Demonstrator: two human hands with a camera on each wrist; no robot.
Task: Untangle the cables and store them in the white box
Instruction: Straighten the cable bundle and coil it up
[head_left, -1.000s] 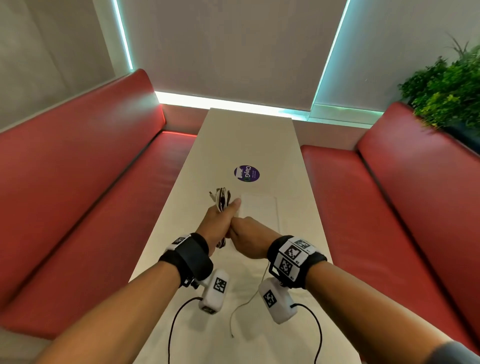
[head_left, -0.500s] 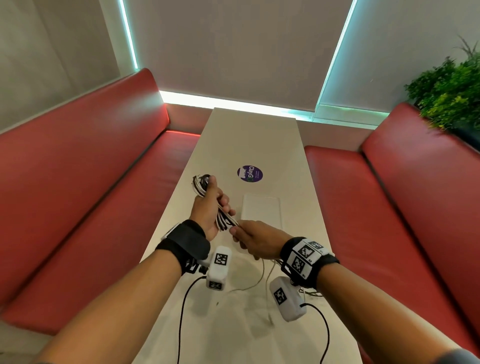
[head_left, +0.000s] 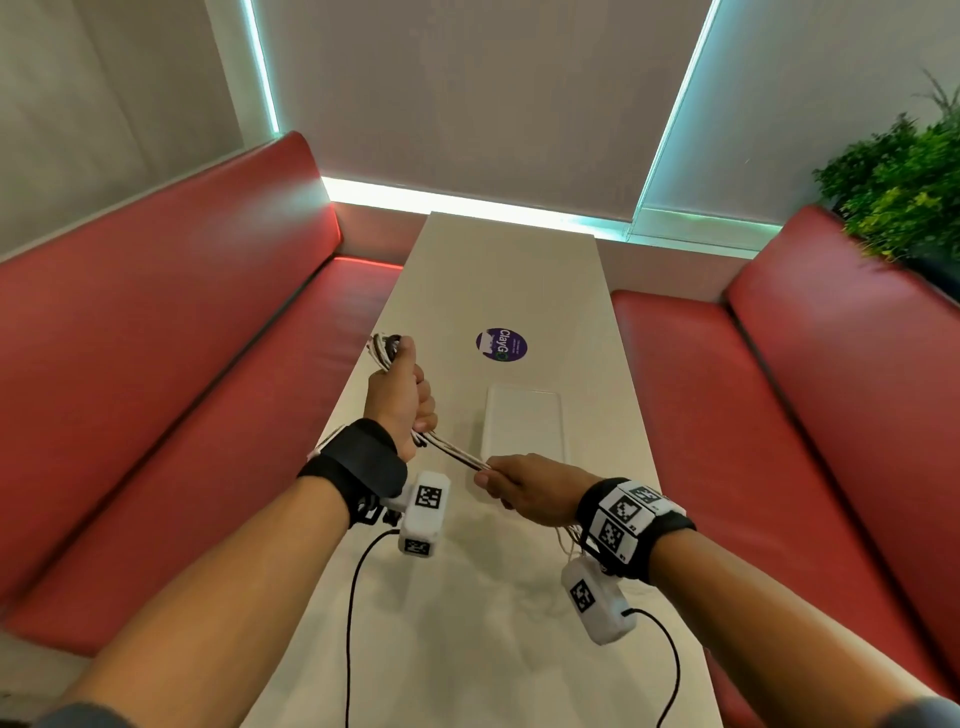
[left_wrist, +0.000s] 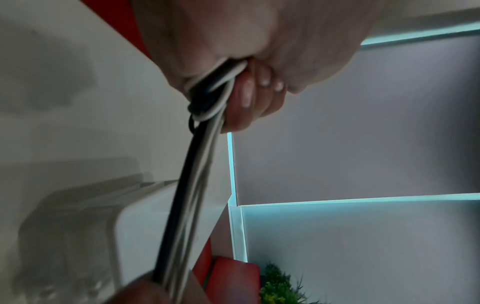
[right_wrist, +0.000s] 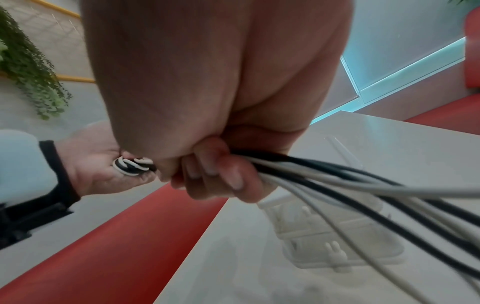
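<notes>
A bundle of black and white cables (head_left: 451, 451) stretches between my two hands above the table. My left hand (head_left: 402, 400) grips one end in a fist, and looped cable ends (head_left: 383, 349) stick out above it. In the left wrist view the cables (left_wrist: 205, 156) run down from the curled fingers (left_wrist: 249, 96). My right hand (head_left: 519, 486) grips the other end, and in the right wrist view loose strands (right_wrist: 363, 181) trail out past its fingers (right_wrist: 215, 172). The white box (head_left: 523, 423) lies flat on the table just beyond my right hand.
The long white table (head_left: 498, 270) has a round purple sticker (head_left: 501, 344) beyond the box. Red benches (head_left: 156, 364) flank both sides. A green plant (head_left: 904, 176) stands at the far right. Thin wires (head_left: 566, 540) hang under my right wrist.
My hands have drawn apart. The left has lifted the bundle up and to the left, the right has pulled back to the right, and the cables now stretch between them.
</notes>
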